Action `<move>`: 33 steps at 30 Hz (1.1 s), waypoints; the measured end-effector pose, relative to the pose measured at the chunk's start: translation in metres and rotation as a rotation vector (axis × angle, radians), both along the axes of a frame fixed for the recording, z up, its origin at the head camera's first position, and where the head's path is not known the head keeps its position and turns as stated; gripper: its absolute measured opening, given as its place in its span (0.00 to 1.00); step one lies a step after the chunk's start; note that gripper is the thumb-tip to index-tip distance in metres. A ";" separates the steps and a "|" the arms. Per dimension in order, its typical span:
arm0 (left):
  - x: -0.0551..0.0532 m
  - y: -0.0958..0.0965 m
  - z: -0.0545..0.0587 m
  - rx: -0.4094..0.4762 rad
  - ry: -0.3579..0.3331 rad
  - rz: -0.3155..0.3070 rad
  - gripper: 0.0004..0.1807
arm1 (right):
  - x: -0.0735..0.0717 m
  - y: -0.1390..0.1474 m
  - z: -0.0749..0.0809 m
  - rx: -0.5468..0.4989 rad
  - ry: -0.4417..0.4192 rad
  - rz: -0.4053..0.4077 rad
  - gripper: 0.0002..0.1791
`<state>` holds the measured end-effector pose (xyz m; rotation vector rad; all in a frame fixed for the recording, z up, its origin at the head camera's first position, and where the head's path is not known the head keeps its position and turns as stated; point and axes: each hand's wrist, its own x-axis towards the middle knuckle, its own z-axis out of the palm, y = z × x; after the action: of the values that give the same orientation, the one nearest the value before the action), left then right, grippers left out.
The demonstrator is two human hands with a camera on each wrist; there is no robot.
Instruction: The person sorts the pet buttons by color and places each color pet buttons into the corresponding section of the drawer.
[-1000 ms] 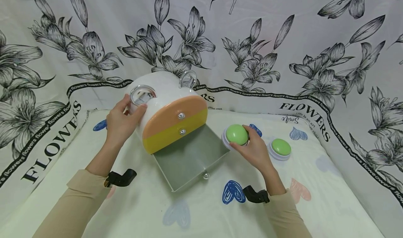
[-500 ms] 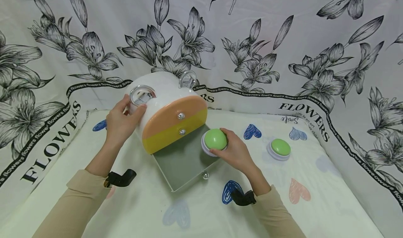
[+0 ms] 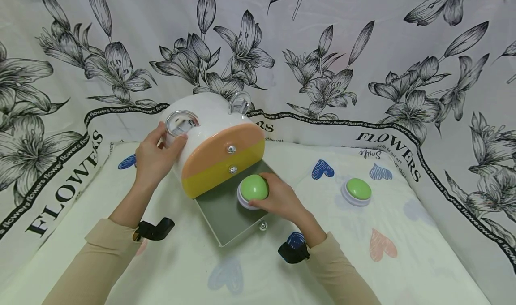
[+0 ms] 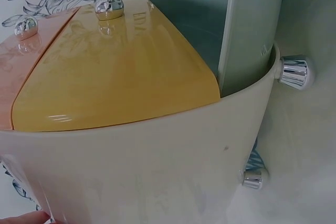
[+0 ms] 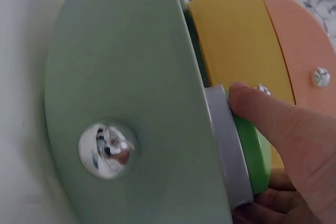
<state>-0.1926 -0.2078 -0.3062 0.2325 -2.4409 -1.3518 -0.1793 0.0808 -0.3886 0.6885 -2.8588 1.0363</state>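
A white rounded drawer box has a bottom green drawer pulled out, below its orange and yellow drawer fronts. My left hand holds the box's left side, just under a clear ear-shaped ring. A round push button with a green dome and a pale lilac base is in my right hand, pinched between thumb and fingers. It hangs over the drawer; in the right wrist view the lilac base dips partly behind the drawer's front. Whether it touches the drawer floor, I cannot tell.
Another green-domed push button lies on the heart-printed cloth to the right. The drawer's silver knob sticks out at the front. Behind the box hangs a flower-printed curtain.
My right hand has carried the push button leftward and slightly nearer, from beside the drawer's right edge to over its inside. My left hand and the box have stayed put.
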 end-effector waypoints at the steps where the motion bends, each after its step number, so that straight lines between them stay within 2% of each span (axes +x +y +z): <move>1: 0.000 0.000 0.000 0.001 0.001 0.000 0.40 | -0.001 -0.002 -0.001 0.007 0.000 0.008 0.41; 20: 0.000 0.000 0.000 -0.002 0.003 0.005 0.39 | -0.010 -0.036 -0.007 0.172 -0.004 0.086 0.39; 33: -0.001 0.000 -0.001 0.004 0.000 0.002 0.40 | -0.013 -0.051 -0.009 0.226 -0.074 0.066 0.42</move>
<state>-0.1933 -0.2081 -0.3072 0.2365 -2.4376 -1.3563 -0.1928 0.0301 -0.3975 0.7787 -3.0681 0.7673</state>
